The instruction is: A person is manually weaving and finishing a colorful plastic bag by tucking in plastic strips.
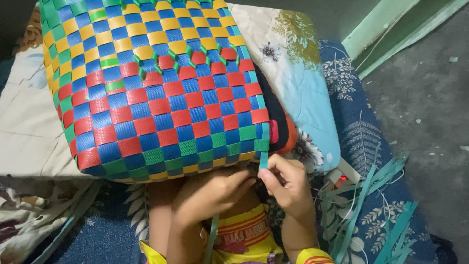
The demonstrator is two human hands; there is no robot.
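Head view. The right hand (288,188) pinches the free end of a teal strip (264,160) between thumb and forefinger, the fingers closed on it. Directly above this grip the strip runs up into the lower corner of a woven basket (156,93), checkered in blue, red, yellow and green, which rests on its side over the person's lap. The left hand (210,195) lies just beside the grip, fingers curled against the basket's lower edge; whether it holds anything cannot be told. A second teal strip (212,237) hangs below the left hand. To the outer side of the right hand, loose teal strips (371,205) lie on a blue floral mat (361,137).
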